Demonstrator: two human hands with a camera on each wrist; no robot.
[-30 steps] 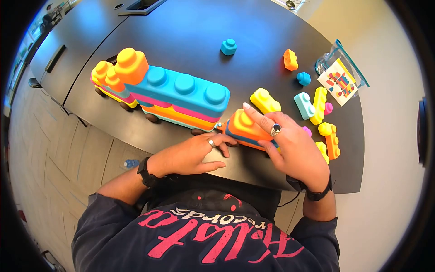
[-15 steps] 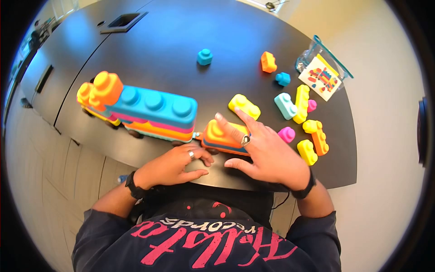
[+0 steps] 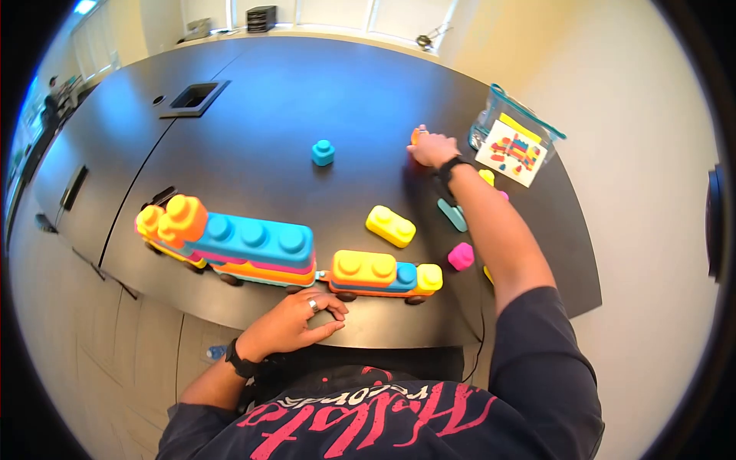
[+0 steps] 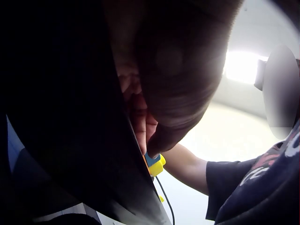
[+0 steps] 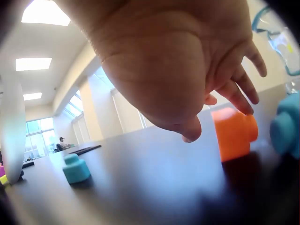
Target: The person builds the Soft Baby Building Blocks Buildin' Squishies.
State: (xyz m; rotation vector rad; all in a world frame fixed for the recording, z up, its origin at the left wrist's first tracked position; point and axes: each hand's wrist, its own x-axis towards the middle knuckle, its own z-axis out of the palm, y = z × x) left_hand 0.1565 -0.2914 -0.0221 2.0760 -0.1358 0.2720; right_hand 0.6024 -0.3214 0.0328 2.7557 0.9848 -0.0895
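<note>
My right hand (image 3: 434, 150) reaches far across the table to an orange block (image 5: 234, 133). In the right wrist view its fingers are spread, with fingertips right at the top of that block and the thumb apart from it. Near the table's front edge rests my left hand (image 3: 287, 322), its fingers loosely curled and holding nothing. Just beyond it stands a block train: a tall blue-topped car (image 3: 257, 244) with an orange front, coupled to a low wagon (image 3: 376, 290) carrying yellow and blue blocks. The left wrist view is mostly dark, with that hand close up.
A teal block (image 3: 323, 153) stands mid-table, and a yellow block (image 3: 391, 225) lies behind the wagon. To the right are a magenta block (image 3: 461, 257) and a pale teal block (image 3: 452, 215), partly behind my right arm. A clear bag with a picture card (image 3: 509, 152) stands farther back.
My right hand has left the wagon and moved forward to the orange block, uncovering the wagon's blue and yellow blocks. The left hand stays by the train. The head view has tilted up.
</note>
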